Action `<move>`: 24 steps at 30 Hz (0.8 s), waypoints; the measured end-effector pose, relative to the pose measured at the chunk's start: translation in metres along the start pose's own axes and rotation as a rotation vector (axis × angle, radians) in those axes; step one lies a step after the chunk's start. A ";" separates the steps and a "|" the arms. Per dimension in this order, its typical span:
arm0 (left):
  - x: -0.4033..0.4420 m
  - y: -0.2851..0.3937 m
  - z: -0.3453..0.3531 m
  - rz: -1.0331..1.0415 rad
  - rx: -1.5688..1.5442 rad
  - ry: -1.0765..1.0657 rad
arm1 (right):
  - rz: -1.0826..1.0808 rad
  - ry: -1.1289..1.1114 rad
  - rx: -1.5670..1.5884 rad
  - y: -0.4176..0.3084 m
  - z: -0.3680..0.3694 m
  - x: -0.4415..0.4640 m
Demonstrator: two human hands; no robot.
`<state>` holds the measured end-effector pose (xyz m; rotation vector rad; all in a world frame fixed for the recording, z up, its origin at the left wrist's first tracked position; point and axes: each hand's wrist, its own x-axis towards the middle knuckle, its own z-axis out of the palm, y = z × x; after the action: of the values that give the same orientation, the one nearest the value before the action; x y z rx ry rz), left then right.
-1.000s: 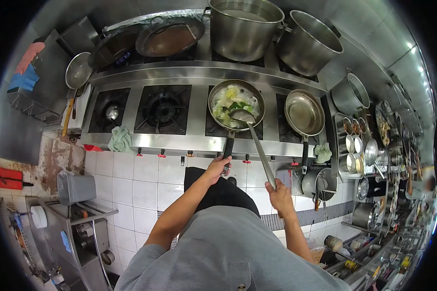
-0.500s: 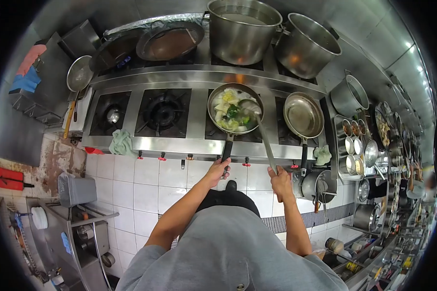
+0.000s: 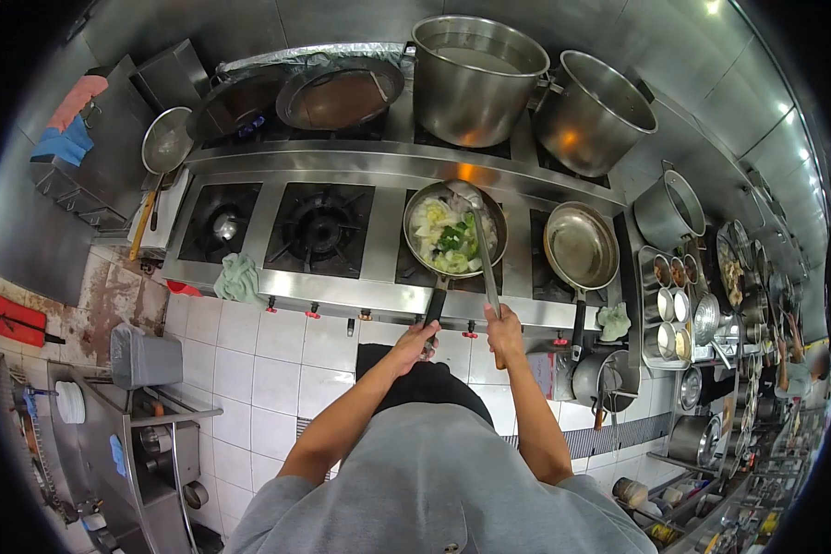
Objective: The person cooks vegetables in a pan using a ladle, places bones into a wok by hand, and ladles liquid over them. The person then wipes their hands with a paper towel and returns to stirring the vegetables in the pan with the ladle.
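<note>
My left hand (image 3: pixel 412 348) is closed around the black handle of a frying pan (image 3: pixel 410 249), which sits on a front burner. Chopped pale and green vegetables (image 3: pixel 441 235) lie in the pan, with a darker green clump in the middle. In my right hand (image 3: pixel 505 334) is the long handle of a metal ladle (image 3: pixel 486 258). Its bowl rests at the far rim of the pan, over the vegetables. Orange flame light shows on the steel just behind the pan.
Right of the pan stands a second frying pan (image 3: pixel 582 245). Large stockpots (image 3: pixel 475 97) and woks (image 3: pixel 340 94) line the raised back row. A bare burner (image 3: pixel 320 229) lies to the left. Green cloths (image 3: pixel 239 279) hang at the front edge. Seasoning containers (image 3: pixel 665 305) stand at right.
The ladle's bowl has moved from the pan's right side to its far rim, and my right hand has shifted left, closer to my left hand. The whole view has shifted slightly.
</note>
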<state>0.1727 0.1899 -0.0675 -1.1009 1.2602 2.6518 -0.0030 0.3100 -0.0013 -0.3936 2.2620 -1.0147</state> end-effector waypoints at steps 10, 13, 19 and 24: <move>-0.012 -0.006 -0.020 -0.006 0.189 0.012 | -0.072 0.149 -0.437 0.039 0.026 -0.003; -0.012 -0.003 -0.019 -0.020 0.264 0.020 | -0.065 0.175 -0.474 0.049 0.034 -0.007; -0.009 -0.003 -0.021 -0.019 0.256 0.041 | -0.184 0.324 -0.403 0.039 0.027 -0.032; -0.007 -0.002 -0.023 -0.001 0.270 0.049 | -0.492 0.776 -0.231 0.050 -0.005 -0.098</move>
<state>0.1925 0.1771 -0.0743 -1.1275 1.5669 2.3739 0.0673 0.3939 0.0048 -0.7893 3.0872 -1.3092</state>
